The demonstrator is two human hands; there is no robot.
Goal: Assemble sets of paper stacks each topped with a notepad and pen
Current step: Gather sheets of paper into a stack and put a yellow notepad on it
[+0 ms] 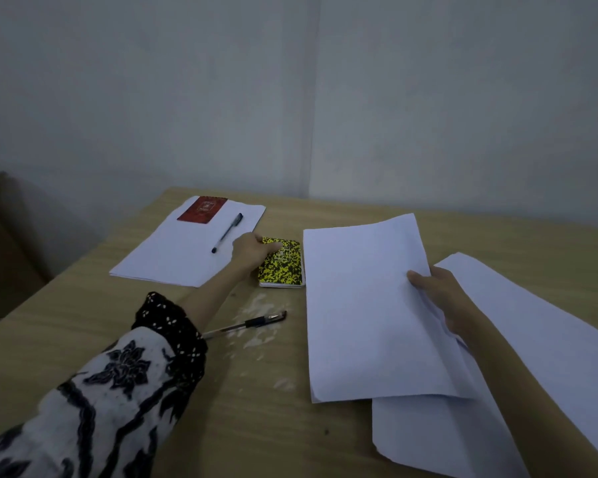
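Note:
At the far left a white paper stack (173,253) carries a red notepad (202,209) and a black pen (227,232). My left hand (252,251) grips the top-left corner of a yellow-and-black notepad (283,267) lying flat on the table. A second pen (246,324) lies loose near my left forearm. My right hand (439,298) pinches the right edge of a white paper stack (363,305), thumb on top, with that edge lifted slightly. Beneath and to the right lies a larger pile of white sheets (532,339).
The wooden table (83,322) has a whitish scuffed patch (259,305) near the loose pen. A grey wall stands close behind the table's far edge. A brown cardboard box (0,236) sits off the table's left side.

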